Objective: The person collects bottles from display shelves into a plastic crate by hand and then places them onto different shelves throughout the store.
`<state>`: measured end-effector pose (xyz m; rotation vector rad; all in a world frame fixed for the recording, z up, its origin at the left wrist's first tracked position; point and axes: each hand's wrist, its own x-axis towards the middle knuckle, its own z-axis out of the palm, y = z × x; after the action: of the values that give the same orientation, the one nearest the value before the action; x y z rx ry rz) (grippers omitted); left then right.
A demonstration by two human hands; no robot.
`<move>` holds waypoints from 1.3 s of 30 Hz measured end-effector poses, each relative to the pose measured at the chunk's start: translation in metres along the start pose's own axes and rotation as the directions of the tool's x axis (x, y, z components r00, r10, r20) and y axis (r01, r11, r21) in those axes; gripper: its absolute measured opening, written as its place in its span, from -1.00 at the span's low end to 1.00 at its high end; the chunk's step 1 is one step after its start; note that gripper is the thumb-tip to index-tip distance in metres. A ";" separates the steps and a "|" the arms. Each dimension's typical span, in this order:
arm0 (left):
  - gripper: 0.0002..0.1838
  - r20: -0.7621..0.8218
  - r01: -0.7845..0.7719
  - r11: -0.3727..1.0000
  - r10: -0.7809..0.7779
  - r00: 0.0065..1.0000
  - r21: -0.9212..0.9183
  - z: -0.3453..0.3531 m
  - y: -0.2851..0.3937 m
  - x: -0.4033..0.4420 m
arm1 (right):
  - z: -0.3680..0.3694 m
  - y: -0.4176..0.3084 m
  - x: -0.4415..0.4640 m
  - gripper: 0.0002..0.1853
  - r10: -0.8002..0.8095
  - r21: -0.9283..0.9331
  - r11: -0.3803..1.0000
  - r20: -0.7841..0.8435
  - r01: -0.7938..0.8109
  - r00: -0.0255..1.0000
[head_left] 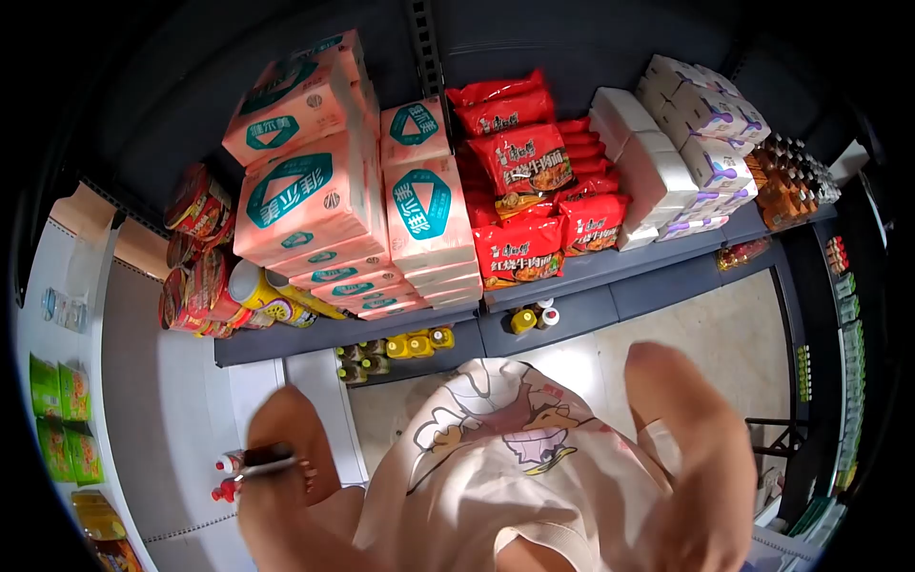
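My left hand (301, 476) is at the lower left, close to my bent leg, with its fingertips curled. It is closed around a dark, flat object with a silvery rim (267, 461), which looks like a phone seen nearly edge-on. On the lower right, my right hand (710, 543) is blurred near the frame's bottom edge. Its fingers do not show clearly, and I see nothing in it. Ahead, beyond both hands, pink tissue packs (300, 195) stand stacked on a dark shelf (610, 276). Beside them lie red instant noodle packets (524, 162).
White and purple tissue packs (715, 162) and dark-capped bottles (786, 176) fill the shelf's right end. Noodle cups (200, 286) and yellow canisters (272, 296) occupy its left end. Yellow-capped bottles (419, 343) stand lower down. Side shelves hold green packets (59, 386) and small bottles (848, 353).
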<state>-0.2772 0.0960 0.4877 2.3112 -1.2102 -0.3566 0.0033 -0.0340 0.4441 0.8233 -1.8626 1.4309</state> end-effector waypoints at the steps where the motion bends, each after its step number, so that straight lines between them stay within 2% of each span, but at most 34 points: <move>1: -0.62 -0.039 -0.019 1.000 0.019 0.999 -0.020 0.004 -0.003 -0.003 | -0.007 0.006 -0.006 -0.73 -0.021 0.141 0.990 -0.028 0.025 0.999; 4: -0.61 -0.172 -0.104 0.989 0.085 0.981 -0.102 0.014 -0.016 -0.011 | -0.019 0.003 -0.023 -0.72 0.099 0.152 0.980 0.186 -0.129 0.977; 7: -0.60 -0.311 -0.230 0.958 0.169 0.935 -0.171 0.019 -0.031 -0.014 | -0.039 0.006 -0.012 -0.67 0.015 0.144 0.989 0.084 -0.027 0.996; 10: -0.59 -0.508 -0.377 0.907 0.240 0.827 -0.186 0.018 -0.052 -0.009 | -0.068 0.017 -0.025 -0.65 0.066 0.025 0.997 0.151 -0.071 0.986; 11: -0.65 -0.591 -0.408 0.897 0.239 0.770 -0.169 0.017 -0.063 -0.008 | -0.079 0.021 -0.032 -0.63 0.080 -0.016 0.997 0.181 -0.079 0.980; 12: -0.69 -0.669 -0.436 0.888 0.236 0.705 -0.146 0.015 -0.073 -0.006 | -0.090 0.024 -0.040 -0.75 0.084 -0.031 0.996 -0.010 -0.085 0.996; 13: -0.70 -0.738 -0.456 0.883 0.232 0.634 -0.113 0.016 -0.090 -0.005 | -0.108 0.030 -0.054 -0.68 0.103 -0.104 0.988 -0.080 -0.111 0.991; 14: -0.66 -0.799 -0.470 0.879 0.228 0.557 -0.077 0.022 -0.106 -0.009 | -0.116 0.035 -0.082 -0.61 0.167 -0.167 0.961 -0.276 -0.219 0.947; 15: -0.67 -0.850 -0.402 0.902 0.085 0.520 -0.156 0.038 -0.120 -0.012 | -0.104 0.043 -0.091 -0.65 0.125 -0.120 0.952 -0.690 -0.283 0.713; 16: -0.67 -0.881 -0.346 0.904 -0.064 0.469 -0.250 0.055 -0.134 -0.016 | -0.105 0.041 -0.099 -0.72 0.237 0.045 0.905 -0.879 -0.423 0.414; 17: -0.68 -0.889 -0.308 0.886 -0.208 0.408 -0.348 0.072 -0.148 -0.020 | -0.113 0.047 -0.109 -0.80 0.215 0.079 0.860 -0.952 -0.504 0.218; 18: -0.73 -0.741 -0.281 0.717 -0.671 -0.032 -0.638 0.081 -0.138 0.004 | -0.121 0.059 -0.129 -0.83 0.175 0.137 0.874 -0.984 -0.466 0.040; 19: -0.78 -0.473 -0.314 0.531 -0.846 -0.245 -0.787 0.077 -0.142 0.017 | -0.128 0.064 -0.146 -0.80 0.172 0.167 0.867 -0.985 -0.469 -0.034; 21: -0.77 -0.425 -0.224 0.542 -0.806 -0.413 -0.810 0.100 -0.175 0.024 | -0.142 0.073 -0.161 -0.73 0.095 0.154 0.758 -0.987 -0.634 -0.127; 22: -0.75 -0.404 -0.149 0.550 -0.747 -0.527 -0.822 0.104 -0.182 0.032 | -0.149 0.078 -0.168 -0.67 0.055 0.140 0.739 -0.987 -0.659 -0.149; 23: -0.71 -0.383 -0.074 0.546 -0.672 -0.634 -0.835 0.109 -0.188 0.038 | -0.158 0.085 -0.181 -0.62 0.019 0.097 0.707 -0.993 -0.701 -0.118; 24: -0.60 -0.390 -0.034 0.550 -0.633 -0.668 -0.835 0.123 -0.197 0.037 | -0.170 0.087 -0.183 -0.60 -0.052 0.015 0.653 -0.996 -0.758 -0.065; 25: -0.57 -0.376 -0.060 0.578 -0.602 -0.704 -0.814 0.120 -0.202 0.041 | -0.180 0.091 -0.181 -0.58 -0.118 -0.062 0.592 -0.993 -0.803 -0.011; 26: -0.54 -0.357 -0.087 0.606 -0.573 -0.738 -0.791 0.116 -0.205 0.047 | -0.192 0.099 -0.185 -0.53 -0.187 -0.139 0.607 -0.982 -0.782 0.030; 27: -0.52 -0.335 -0.113 0.632 -0.544 -0.769 -0.767 0.113 -0.209 0.053 | -0.203 0.099 -0.180 -0.49 -0.146 -0.090 0.641 -0.989 -0.762 -0.006; 28: -0.43 -0.353 -0.126 0.664 -0.538 -0.766 -0.737 0.118 -0.218 0.056 | -0.213 0.101 -0.183 -0.46 -0.141 -0.098 0.618 -0.990 -0.780 0.013; 31: -0.40 -0.357 -0.084 0.704 -0.455 -0.816 -0.705 0.108 -0.243 0.075 | -0.239 0.111 -0.202 -0.41 -0.071 -0.133 0.610 -0.991 -0.781 0.113; 33: -0.34 -0.378 -0.144 0.746 -0.482 -0.791 -0.651 0.097 -0.253 0.086 | -0.238 0.111 -0.203 -0.41 -0.085 -0.157 0.643 -0.987 -0.749 0.133; 35: -0.29 -0.311 -0.192 0.751 -0.472 -0.825 -0.632 0.090 -0.265 0.098 | -0.238 0.106 -0.209 -0.43 -0.076 -0.197 0.625 -0.978 -0.755 0.192; 37: -0.24 -0.293 -0.160 0.724 -0.457 -0.840 -0.671 0.085 -0.271 0.104 | -0.235 0.101 -0.213 -0.50 -0.042 -0.158 0.656 -0.984 -0.738 0.173; 39: -0.21 -0.245 -0.246 0.748 -0.479 -0.843 -0.616 0.076 -0.267 0.114 | -0.229 0.094 -0.212 -0.58 -0.041 -0.144 0.726 -0.985 -0.673 0.166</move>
<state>-0.0623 0.1066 0.2789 0.8599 0.9741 1.3714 0.0814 0.2283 0.2677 -0.8317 -1.2296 1.0009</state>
